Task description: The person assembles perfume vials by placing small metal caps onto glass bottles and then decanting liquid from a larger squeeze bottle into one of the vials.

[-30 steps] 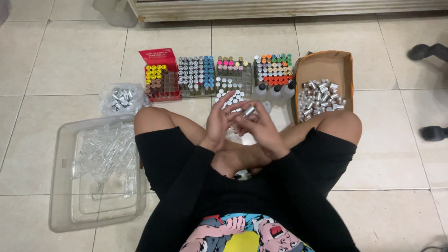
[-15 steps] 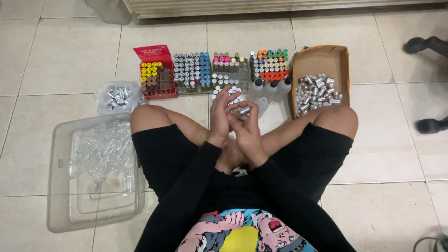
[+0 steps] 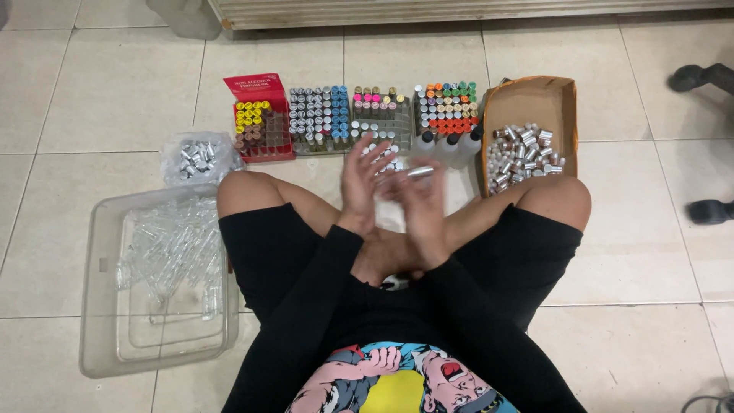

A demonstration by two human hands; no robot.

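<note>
In the head view, the left hand is spread open, fingers up, while the right hand pinches a small silver-capped vial between the knees. Both hover over the floor, just before the racks of coloured-capped vials; a cardboard box of silver caps lies to the right.

Bright, even overhead light — soft shadows only, mild sheen on the floor tiles. Both hands smear with motion blur; things farther from them stay sharp.

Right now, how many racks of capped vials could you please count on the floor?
4, in a row beyond the hands: red rack, grey-blue rack, pink-topped rack, orange-green rack. None seems hidden.
</note>
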